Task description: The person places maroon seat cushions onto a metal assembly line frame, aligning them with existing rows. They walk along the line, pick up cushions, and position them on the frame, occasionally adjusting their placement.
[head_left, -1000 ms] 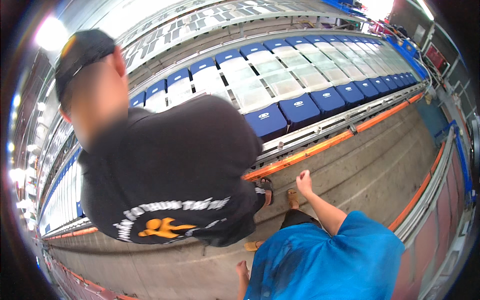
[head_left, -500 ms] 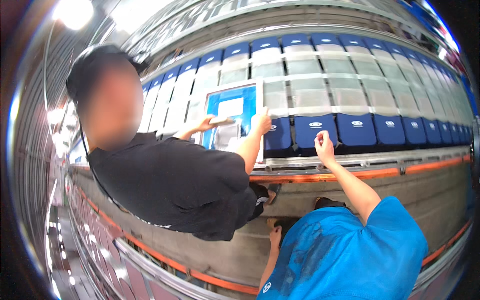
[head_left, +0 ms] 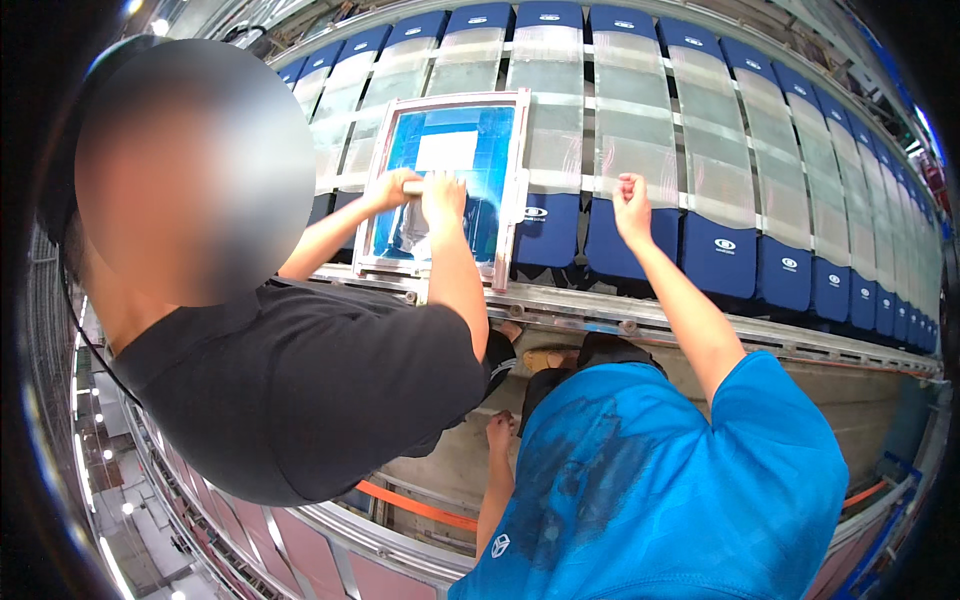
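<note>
My right hand (head_left: 632, 208) hovers over a navy-ended panel (head_left: 628, 240) in the row, its fingers curled together with nothing visible in them. Low beside my body hangs my left hand (head_left: 500, 430), fingers curled in and apparently holding nothing. To my left, a co-worker in a black shirt (head_left: 330, 390) grips a squeegee-like bar (head_left: 412, 187) with both hands. That bar is over a blue printing screen (head_left: 485, 215) set in a pale metal frame (head_left: 512, 200), which lies across the panels.
Long panels with navy ends and pale grey-green middles (head_left: 715, 140) run in a row to both sides. A metal rail (head_left: 625, 318) edges the table in front of me. Behind us stands another rail with pinkish panels (head_left: 305, 550); concrete floor (head_left: 780, 415) lies between.
My view has shifted, bringing the table nearer. The co-worker's right hand has moved from the frame's edge onto the bar. My hands keep much the same pose.
</note>
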A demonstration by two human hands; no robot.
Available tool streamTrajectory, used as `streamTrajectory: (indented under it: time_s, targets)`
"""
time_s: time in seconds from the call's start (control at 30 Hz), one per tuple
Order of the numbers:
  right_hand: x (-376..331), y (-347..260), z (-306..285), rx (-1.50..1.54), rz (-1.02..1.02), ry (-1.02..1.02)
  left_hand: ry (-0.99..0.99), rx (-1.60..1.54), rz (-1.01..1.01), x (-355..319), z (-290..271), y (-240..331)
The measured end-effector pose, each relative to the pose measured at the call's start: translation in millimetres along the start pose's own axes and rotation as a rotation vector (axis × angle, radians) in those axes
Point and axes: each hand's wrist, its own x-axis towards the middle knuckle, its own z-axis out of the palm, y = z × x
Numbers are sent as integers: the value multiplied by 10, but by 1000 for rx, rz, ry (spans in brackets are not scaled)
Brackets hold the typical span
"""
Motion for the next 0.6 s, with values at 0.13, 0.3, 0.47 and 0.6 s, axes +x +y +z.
streamTrajectory:
  time_s: [0.13, 0.3, 0.47, 0.6]
  targets:
    - [594, 262, 78, -31, -5, 12, 100, -192, -109, -65, 86, 415]
    - [1407, 535, 421, -261, -237, 38, 7, -323, -101, 67, 425, 486]
    - [1987, 342, 1036, -458, -256, -30, 99, 29, 24, -119, 645, 932]
    - [2259, 337, 1664, -491, -302, -47, 56, 82, 108, -163, 765, 1249]
